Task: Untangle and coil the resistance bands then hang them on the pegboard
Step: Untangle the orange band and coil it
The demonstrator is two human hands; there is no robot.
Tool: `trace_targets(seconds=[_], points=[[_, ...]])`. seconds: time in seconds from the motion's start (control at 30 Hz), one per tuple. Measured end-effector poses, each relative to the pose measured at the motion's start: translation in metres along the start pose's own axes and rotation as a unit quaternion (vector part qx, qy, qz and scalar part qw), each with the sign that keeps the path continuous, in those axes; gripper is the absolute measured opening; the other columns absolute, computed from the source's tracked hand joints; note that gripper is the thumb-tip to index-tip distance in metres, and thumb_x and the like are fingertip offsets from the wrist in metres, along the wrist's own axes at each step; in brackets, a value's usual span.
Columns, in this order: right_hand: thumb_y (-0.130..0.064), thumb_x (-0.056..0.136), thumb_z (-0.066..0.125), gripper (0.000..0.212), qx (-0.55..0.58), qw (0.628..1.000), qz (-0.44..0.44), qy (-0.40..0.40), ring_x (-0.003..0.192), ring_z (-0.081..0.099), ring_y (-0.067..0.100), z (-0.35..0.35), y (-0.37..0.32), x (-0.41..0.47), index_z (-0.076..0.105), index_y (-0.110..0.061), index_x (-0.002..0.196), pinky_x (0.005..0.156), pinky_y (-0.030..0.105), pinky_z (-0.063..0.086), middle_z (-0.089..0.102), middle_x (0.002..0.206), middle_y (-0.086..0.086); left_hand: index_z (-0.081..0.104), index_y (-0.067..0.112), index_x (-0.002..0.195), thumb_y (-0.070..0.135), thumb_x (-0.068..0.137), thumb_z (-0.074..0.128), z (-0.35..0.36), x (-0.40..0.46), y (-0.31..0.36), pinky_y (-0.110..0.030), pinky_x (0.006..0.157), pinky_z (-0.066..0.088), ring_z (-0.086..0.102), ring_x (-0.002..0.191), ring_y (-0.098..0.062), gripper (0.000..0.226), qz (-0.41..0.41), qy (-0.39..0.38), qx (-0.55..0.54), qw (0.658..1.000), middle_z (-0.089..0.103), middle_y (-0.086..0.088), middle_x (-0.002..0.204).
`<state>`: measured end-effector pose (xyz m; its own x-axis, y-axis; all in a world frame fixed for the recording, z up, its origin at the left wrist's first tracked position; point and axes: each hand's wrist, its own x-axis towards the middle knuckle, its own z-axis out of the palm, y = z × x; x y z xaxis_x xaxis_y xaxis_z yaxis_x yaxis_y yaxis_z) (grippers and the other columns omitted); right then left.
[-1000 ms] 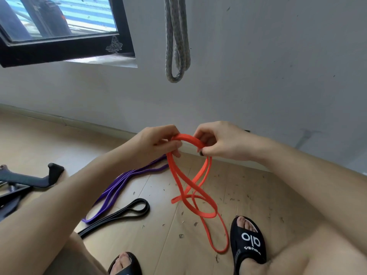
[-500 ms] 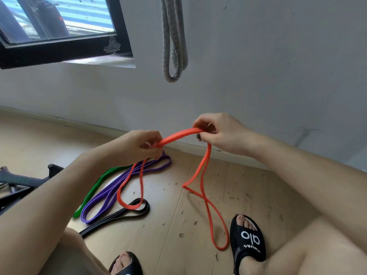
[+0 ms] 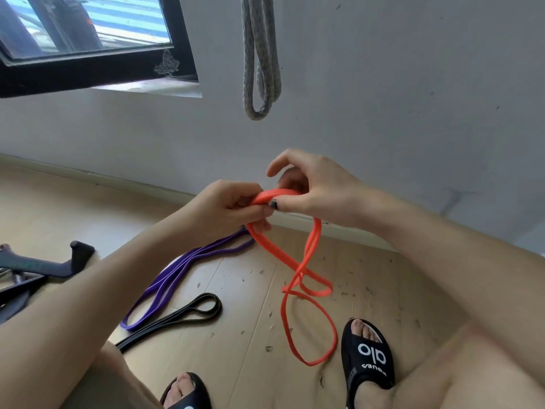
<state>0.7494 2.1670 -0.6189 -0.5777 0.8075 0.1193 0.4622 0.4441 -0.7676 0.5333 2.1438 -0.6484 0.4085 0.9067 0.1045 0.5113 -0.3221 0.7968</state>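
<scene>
- Orange band (image 3: pixel 298 270) top is pinched between both hands, thumbs on it, rest dangling toward 6 o'clock
- left hand (image 3: pixel 227 208) fingers closed around it
- right hand (image 3: pixel 312 190) clamps it too, index finger lifted loose

Soft window daylight, wide-angle edge distortion
</scene>
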Motion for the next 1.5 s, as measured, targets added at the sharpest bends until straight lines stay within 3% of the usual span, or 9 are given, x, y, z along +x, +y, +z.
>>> trace_targets(seconds=[0.23, 0.43, 0.53, 0.6, 0.77, 0.93, 1.1, 1.23, 1.5], points=[[-0.018, 0.09, 0.076, 0.026, -0.057, 0.977, 0.1, -0.181, 0.079, 0.064, 0.007, 0.006, 0.031, -0.006, 0.064, -0.019, 0.112, 0.074, 0.022, 0.05, 0.064, 0.088, -0.006, 0.07, 0.002, 0.09, 0.02, 0.095, 0.068, -0.005, -0.002, 0.014, -0.032, 0.065, 0.061, 0.075, 0.064, -0.029, 0.02, -0.003, -0.007, -0.022, 1.0, 0.071, -0.01, 0.065], [-0.016, 0.093, 0.072, 0.005, -0.002, 0.988, 0.108, -0.106, 0.085, 0.073, 0.01, -0.006, 0.05, -0.007, 0.072, -0.015, 0.097, 0.079, 0.024, 0.052, 0.076, 0.09, 0.001, 0.066, 0.009, 0.087, 0.032, 0.092, 0.062, -0.019, -0.006, 0.004, -0.032, 0.056, 0.057, 0.058, 0.05, -0.019, 0.025, -0.043, -0.003, -0.069, 0.997, 0.057, -0.001, 0.057], [-0.013, 0.093, 0.071, 0.008, 0.067, 0.992, 0.091, -0.051, 0.086, 0.074, 0.028, -0.016, 0.041, -0.007, 0.074, -0.006, 0.096, 0.079, 0.032, 0.059, 0.076, 0.088, 0.013, 0.069, 0.01, 0.095, 0.033, 0.094, 0.063, -0.028, -0.008, -0.016, -0.032, 0.071, 0.06, 0.073, 0.068, -0.021, 0.024, -0.109, -0.071, 0.007, 0.992, 0.072, -0.004, 0.073], [-0.014, 0.093, 0.072, 0.012, 0.087, 0.993, 0.073, -0.031, 0.088, 0.073, 0.035, -0.019, 0.03, -0.008, 0.075, -0.004, 0.099, 0.083, 0.041, 0.063, 0.076, 0.089, 0.017, 0.07, 0.017, 0.095, 0.027, 0.098, 0.065, -0.026, -0.011, -0.025, -0.02, 0.075, 0.054, 0.073, 0.076, -0.008, 0.011, -0.137, -0.143, 0.075, 0.977, 0.076, 0.005, 0.081], [-0.013, 0.092, 0.074, 0.033, 0.052, 0.998, 0.023, -0.027, 0.076, 0.074, 0.02, -0.009, 0.001, -0.006, 0.062, -0.016, 0.122, 0.072, 0.031, 0.062, 0.077, 0.086, 0.007, 0.073, 0.032, 0.089, 0.036, 0.096, 0.07, -0.004, -0.007, -0.029, -0.022, 0.072, 0.048, 0.063, 0.068, 0.001, 0.009, -0.134, -0.2, 0.158, 0.958, 0.071, 0.019, 0.075], [-0.019, 0.087, 0.077, 0.029, -0.019, 1.0, -0.002, -0.01, 0.069, 0.063, 0.01, -0.006, -0.008, -0.003, 0.062, -0.022, 0.111, 0.069, 0.02, 0.046, 0.075, 0.077, -0.003, 0.069, 0.007, 0.109, 0.025, 0.091, 0.076, 0.007, -0.001, -0.003, -0.049, 0.094, 0.057, 0.072, 0.096, -0.027, 0.027, -0.017, -0.082, -0.013, 0.996, 0.074, -0.014, 0.1], [-0.024, 0.085, 0.079, 0.036, -0.042, 0.998, 0.032, -0.036, 0.069, 0.064, 0.005, -0.017, 0.0, -0.007, 0.057, -0.025, 0.114, 0.066, 0.018, 0.047, 0.074, 0.08, -0.003, 0.07, 0.008, 0.101, 0.015, 0.098, 0.067, 0.007, 0.003, 0.011, -0.033, 0.089, 0.059, 0.076, 0.089, -0.011, 0.008, 0.033, -0.037, 0.048, 0.998, 0.079, 0.001, 0.09], [-0.013, 0.083, 0.079, 0.033, -0.088, 0.991, 0.061, -0.084, 0.08, 0.071, 0.012, -0.023, 0.016, -0.011, 0.062, -0.022, 0.111, 0.077, 0.032, 0.06, 0.073, 0.085, -0.004, 0.07, 0.01, 0.097, 0.019, 0.099, 0.065, 0.004, 0.002, 0.014, -0.023, 0.079, 0.058, 0.076, 0.08, -0.008, 0.011, 0.039, -0.02, 0.061, 0.997, 0.078, 0.004, 0.083], [-0.005, 0.093, 0.069, 0.015, 0.013, 0.998, 0.054, -0.001, 0.083, 0.077, 0.017, -0.026, 0.025, -0.018, 0.069, -0.01, 0.106, 0.085, 0.039, 0.063, 0.078, 0.089, 0.003, 0.071, 0.012, 0.102, 0.018, 0.097, 0.065, -0.011, 0.0, 0.003, -0.033, 0.086, 0.062, 0.078, 0.086, -0.015, 0.009, -0.022, -0.034, 0.03, 0.999, 0.078, 0.0, 0.088]])
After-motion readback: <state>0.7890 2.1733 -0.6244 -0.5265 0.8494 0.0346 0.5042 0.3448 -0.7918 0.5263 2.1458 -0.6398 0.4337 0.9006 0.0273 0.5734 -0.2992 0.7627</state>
